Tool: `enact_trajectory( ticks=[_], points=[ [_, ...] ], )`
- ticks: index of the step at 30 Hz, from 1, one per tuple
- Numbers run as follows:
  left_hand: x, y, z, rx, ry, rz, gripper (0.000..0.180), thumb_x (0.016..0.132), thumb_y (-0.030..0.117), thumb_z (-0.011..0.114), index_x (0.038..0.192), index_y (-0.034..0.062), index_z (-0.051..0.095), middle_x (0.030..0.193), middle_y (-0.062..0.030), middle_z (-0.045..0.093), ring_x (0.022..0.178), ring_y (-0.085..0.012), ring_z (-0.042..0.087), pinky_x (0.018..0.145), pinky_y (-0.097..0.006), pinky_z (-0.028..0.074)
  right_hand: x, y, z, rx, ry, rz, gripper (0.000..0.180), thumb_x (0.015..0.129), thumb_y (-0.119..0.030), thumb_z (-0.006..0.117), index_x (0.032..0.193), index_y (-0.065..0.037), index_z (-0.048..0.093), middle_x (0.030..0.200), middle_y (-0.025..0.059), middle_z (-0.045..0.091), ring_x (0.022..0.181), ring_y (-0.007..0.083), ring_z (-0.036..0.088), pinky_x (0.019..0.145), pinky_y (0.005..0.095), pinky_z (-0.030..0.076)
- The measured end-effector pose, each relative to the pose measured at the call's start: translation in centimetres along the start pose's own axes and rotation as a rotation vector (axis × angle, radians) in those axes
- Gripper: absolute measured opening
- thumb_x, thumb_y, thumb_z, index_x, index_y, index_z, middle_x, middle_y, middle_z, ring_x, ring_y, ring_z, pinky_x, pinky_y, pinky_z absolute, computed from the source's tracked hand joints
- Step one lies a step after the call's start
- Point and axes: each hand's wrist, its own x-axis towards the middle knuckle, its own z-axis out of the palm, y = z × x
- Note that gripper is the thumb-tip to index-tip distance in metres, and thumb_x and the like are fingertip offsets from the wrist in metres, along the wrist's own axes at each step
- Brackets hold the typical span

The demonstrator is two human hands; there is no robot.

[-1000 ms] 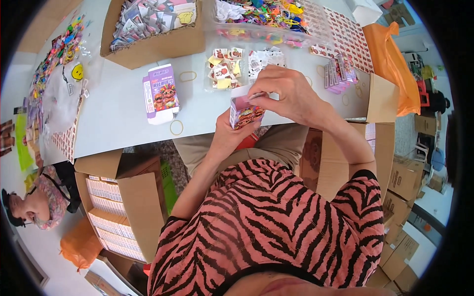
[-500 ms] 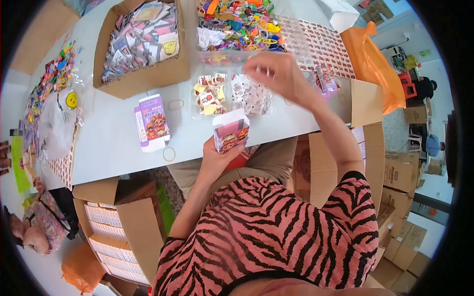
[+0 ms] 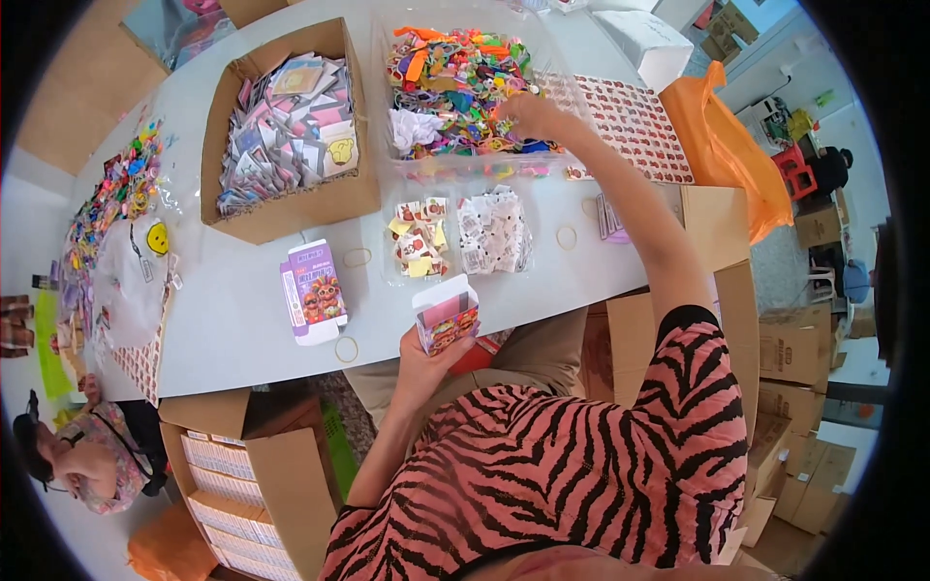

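My left hand (image 3: pixel 424 363) is wrapped round a small open cardboard box (image 3: pixel 449 329), printed in purple and red, its white flap standing up. It is held at the table's near edge. My right hand (image 3: pixel 535 116) reaches into a clear plastic bin (image 3: pixel 475 167) heaped with colourful trinkets (image 3: pixel 455 82). Its fingers bend down and close among them; what they grip is hidden. Between me and the bin lie a pile of small printed cards (image 3: pixel 418 237) and a pile of small white packets (image 3: pixel 492 232). Another purple box (image 3: pixel 316 295) lies to the left.
A cardboard carton (image 3: pixel 291 218) full of flat sachets stands left of the bin. Rubber bands (image 3: pixel 567 238) lie about the table (image 3: pixel 223 334). Sticker sheets (image 3: pixel 635 126) and an orange bag (image 3: pixel 727 155) are at the right. A carton of packed boxes (image 3: pixel 232 504) stands below left, near another person (image 3: pixel 97 445).
My right hand has moved forward from above the white packets into the trinket bin. My left hand still holds the box. The whole view has shifted, showing more of the table's far side.
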Motion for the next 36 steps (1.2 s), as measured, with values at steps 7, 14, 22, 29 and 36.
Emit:
enact_trajectory(
  ticks=[7, 14, 22, 29, 36],
  points=[
    [0.0, 0.8, 0.4, -0.025, 0.009, -0.022, 0.031, 0.081, 0.003, 0.066, 0.11, -0.0055, 0.058, 0.101, -0.015, 0.066, 0.092, -0.0218, 0.065, 0.08, -0.032, 0.054, 1.1, 2.0, 3.3, -0.092, 0.013, -0.03, 0.016, 0.064, -0.002, 0.064, 0.08, -0.004, 0.059, 0.082, 0.016, 0.062, 0.084, 0.0344, 0.061, 0.071, 0.0433, 0.05],
    [0.2, 0.7, 0.4, -0.026, 0.022, -0.03, 0.028, 0.082, 0.003, 0.065, 0.108, -0.0056, 0.059, 0.1, -0.014, 0.066, 0.092, -0.0214, 0.065, 0.08, -0.032, 0.053, 0.8, -0.6, 0.0, -0.075, 0.032, 0.187, 0.021, 0.069, -0.011, 0.063, 0.088, -0.005, 0.058, 0.088, 0.0152, 0.064, 0.085, 0.0338, 0.062, 0.069, 0.0429, 0.05],
    [0.6, 0.3, 0.8, -0.007, -0.033, -0.026, 0.03, 0.082, 0.002, 0.065, 0.11, -0.0057, 0.058, 0.101, -0.014, 0.066, 0.093, -0.0216, 0.065, 0.081, -0.032, 0.054, 0.7, -0.6, 1.1, 0.092, -0.263, -0.039, 0.028, 0.071, -0.025, 0.064, 0.093, -0.008, 0.061, 0.088, 0.013, 0.064, 0.085, 0.0296, 0.062, 0.073, 0.0389, 0.048],
    [-0.1, 0.3, 0.6, 0.01, -0.014, -0.017, 0.03, 0.083, 0.002, 0.064, 0.111, -0.0058, 0.058, 0.102, -0.0145, 0.066, 0.092, -0.0217, 0.065, 0.079, -0.032, 0.054, 0.9, -0.2, 1.2, 0.032, -0.255, 0.014, 0.024, 0.065, -0.023, 0.065, 0.083, -0.008, 0.062, 0.089, 0.0116, 0.064, 0.083, 0.0293, 0.061, 0.07, 0.0396, 0.048],
    [0.0, 0.0, 1.1, -0.023, -0.035, -0.008, 0.031, 0.083, 0.001, 0.064, 0.112, -0.0056, 0.057, 0.102, -0.0152, 0.066, 0.093, -0.0211, 0.065, 0.08, -0.032, 0.054, 0.1, 0.8, -0.2, 0.253, 0.0, -0.041, 0.02, 0.068, -0.024, 0.066, 0.077, -0.007, 0.06, 0.08, 0.0102, 0.064, 0.078, 0.0258, 0.062, 0.066, 0.0374, 0.047]
  ],
)
